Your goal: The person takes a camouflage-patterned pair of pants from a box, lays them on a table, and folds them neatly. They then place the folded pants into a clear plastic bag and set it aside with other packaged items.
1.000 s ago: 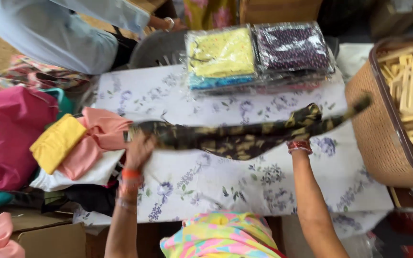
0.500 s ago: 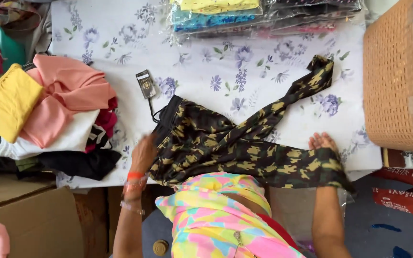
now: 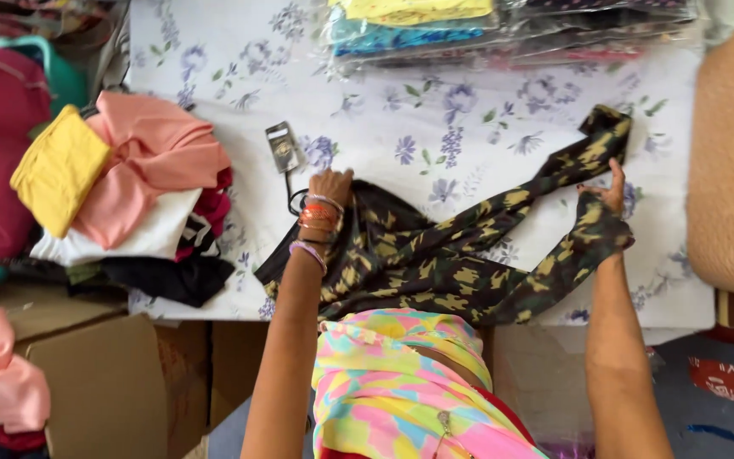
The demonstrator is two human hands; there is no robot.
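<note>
The dark camouflage-print cloth garment now lies spread near the tabletop's front edge; left hand presses it flat, right hand pinches one leg.

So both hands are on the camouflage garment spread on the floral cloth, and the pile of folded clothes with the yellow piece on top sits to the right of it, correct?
Not quite. The head view shows the pile of folded clothes to the left of the camouflage garment, not the right. The rest holds: left hand and right hand on it, floral cloth underneath.
</note>
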